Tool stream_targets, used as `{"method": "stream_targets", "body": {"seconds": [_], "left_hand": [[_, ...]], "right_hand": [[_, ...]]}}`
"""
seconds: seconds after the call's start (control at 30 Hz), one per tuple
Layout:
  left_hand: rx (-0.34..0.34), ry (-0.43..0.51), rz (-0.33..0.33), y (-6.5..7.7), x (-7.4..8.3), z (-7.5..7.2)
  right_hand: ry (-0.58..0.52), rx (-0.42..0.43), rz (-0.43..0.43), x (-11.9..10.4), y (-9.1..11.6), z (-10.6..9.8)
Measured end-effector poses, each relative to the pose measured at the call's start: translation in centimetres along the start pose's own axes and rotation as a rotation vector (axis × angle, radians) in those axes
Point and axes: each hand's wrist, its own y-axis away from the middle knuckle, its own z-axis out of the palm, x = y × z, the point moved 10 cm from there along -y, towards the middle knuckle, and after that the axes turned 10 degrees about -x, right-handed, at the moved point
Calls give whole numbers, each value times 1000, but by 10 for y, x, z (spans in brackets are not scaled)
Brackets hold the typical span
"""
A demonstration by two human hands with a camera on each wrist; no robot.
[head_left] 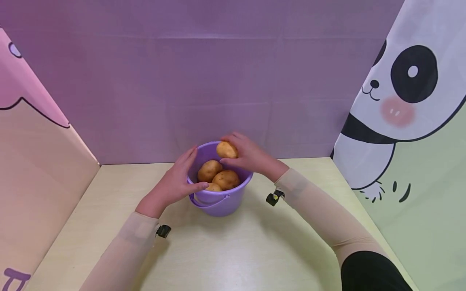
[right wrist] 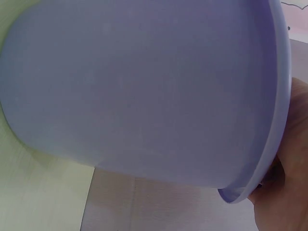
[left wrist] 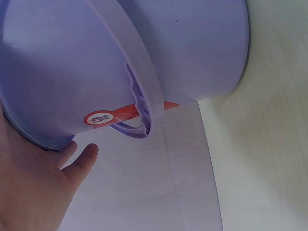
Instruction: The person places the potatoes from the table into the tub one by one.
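A purple bucket [head_left: 223,203] stands upright on the table, with several potatoes [head_left: 226,180] inside. At the bucket's far right rim, my right hand [head_left: 248,154] pinches another potato [head_left: 226,149] between thumb and fingers, above those below. My left hand [head_left: 177,179] rests on the left rim with fingers extended along it and the thumb reaching over the front edge. In the left wrist view, two fingertips of the left hand [left wrist: 41,178] show beyond the rim, beside the bucket's hanging handle [left wrist: 139,72]. The right wrist view shows mostly the bucket wall [right wrist: 144,91], and the held potato is hidden there.
The pale wooden table [head_left: 218,258] runs back to a purple cloth wall [head_left: 218,81] close behind the bucket. Side panels carry a panda drawing [head_left: 407,113] on the right and a pink figure [head_left: 25,85] on the left.
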Motion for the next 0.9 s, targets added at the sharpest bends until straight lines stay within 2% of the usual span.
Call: {"method": "stream_targets", "body": {"seconds": [0.67, 0.9], "left_hand": [[-9, 20, -6, 1, 2, 2], [10, 25, -1, 1, 1, 1]], "right_hand": [[-7, -35, 35, 5, 2, 7], [-58, 19, 8, 5, 7, -1]]}}
